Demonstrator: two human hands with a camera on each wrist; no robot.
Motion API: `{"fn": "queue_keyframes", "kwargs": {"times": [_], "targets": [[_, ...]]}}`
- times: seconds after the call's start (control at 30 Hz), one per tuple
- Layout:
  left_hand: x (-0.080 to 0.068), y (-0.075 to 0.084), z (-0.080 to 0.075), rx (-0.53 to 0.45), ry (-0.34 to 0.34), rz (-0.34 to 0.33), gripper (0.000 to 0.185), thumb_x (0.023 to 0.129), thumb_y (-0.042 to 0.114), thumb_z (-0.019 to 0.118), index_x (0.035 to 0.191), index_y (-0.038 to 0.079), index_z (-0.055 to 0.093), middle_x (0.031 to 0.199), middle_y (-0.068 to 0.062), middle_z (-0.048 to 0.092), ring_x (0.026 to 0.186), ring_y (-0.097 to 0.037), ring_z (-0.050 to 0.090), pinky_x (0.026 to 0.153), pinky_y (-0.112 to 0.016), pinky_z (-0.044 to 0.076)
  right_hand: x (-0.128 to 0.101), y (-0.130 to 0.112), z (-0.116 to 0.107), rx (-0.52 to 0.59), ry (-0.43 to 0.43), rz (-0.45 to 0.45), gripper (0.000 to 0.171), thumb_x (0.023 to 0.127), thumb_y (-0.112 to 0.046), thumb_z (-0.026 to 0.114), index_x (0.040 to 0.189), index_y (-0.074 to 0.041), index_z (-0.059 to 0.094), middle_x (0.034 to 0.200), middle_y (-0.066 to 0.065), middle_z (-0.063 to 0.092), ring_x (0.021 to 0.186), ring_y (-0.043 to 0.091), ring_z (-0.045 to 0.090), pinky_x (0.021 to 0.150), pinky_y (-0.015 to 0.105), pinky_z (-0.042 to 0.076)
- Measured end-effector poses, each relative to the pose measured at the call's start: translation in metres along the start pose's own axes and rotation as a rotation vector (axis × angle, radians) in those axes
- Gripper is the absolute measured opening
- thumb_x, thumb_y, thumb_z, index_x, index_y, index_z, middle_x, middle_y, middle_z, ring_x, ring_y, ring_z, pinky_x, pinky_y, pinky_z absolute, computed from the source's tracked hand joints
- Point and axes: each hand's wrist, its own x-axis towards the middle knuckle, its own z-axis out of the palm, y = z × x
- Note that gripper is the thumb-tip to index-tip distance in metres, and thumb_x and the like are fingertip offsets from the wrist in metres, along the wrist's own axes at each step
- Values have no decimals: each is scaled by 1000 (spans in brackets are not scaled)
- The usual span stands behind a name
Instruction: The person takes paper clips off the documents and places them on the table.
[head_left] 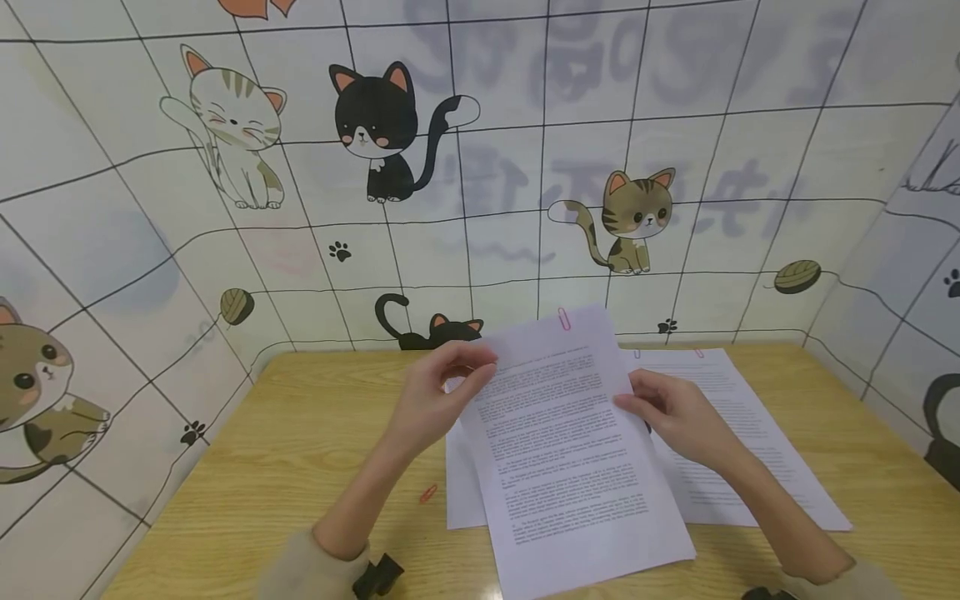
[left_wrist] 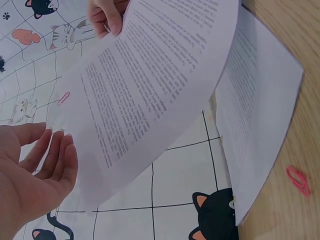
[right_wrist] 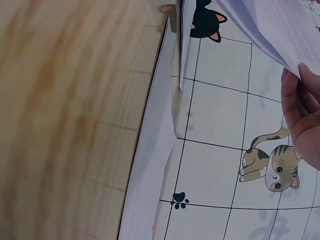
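A printed paper (head_left: 555, 450) with a pink paper clip (head_left: 564, 319) at its top edge is held up, tilted, over the table. My right hand (head_left: 678, 414) pinches its right edge between thumb and fingers; the right wrist view shows the same pinch. At the upper left edge is my left hand (head_left: 442, 387), its fingers loosely bent and fingertips right by the paper. In the left wrist view, the left hand (left_wrist: 37, 172) shows a gap between thumb and fingers with nothing in it.
Beneath the raised paper lies another white paper (head_left: 462, 492), mostly covered. Further right, a printed paper (head_left: 738, 450) lies flat with clips on its top edge. A red paper clip (head_left: 428, 493) lies on the wooden table (head_left: 322, 450). A cat-patterned cloth (head_left: 510, 233) hangs behind.
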Motion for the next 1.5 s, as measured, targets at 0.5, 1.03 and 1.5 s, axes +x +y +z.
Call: {"fn": "queue_keyframes", "kwargs": {"times": [0.5, 1.03, 1.5], "targets": [[19, 14, 26, -27, 99, 148, 17, 92, 3, 72, 109, 3, 71, 107, -9, 71, 94, -18, 68, 87, -31, 54, 0, -5, 3, 3, -14, -42, 4, 97, -6, 67, 101, -7, 68, 87, 0, 69, 65, 12, 63, 55, 28, 52], [29, 19, 46, -22, 91, 114, 16, 93, 5, 73, 108, 2, 72, 105, -5, 71, 93, -14, 67, 87, -33, 56, 0, -6, 4, -39, -8, -63, 9, 95, -2, 68, 100, -9, 70, 87, -1, 68, 65, 11, 62, 54, 26, 51], [28, 14, 49, -19, 73, 107, 9, 92, 7, 74, 101, 5, 73, 96, -4, 71, 83, -16, 65, 77, -30, 58, 0, -6, 5, -45, -5, -77, 10, 94, -1, 68, 100, -9, 70, 89, -1, 69, 65, 11, 63, 54, 27, 52]]}}
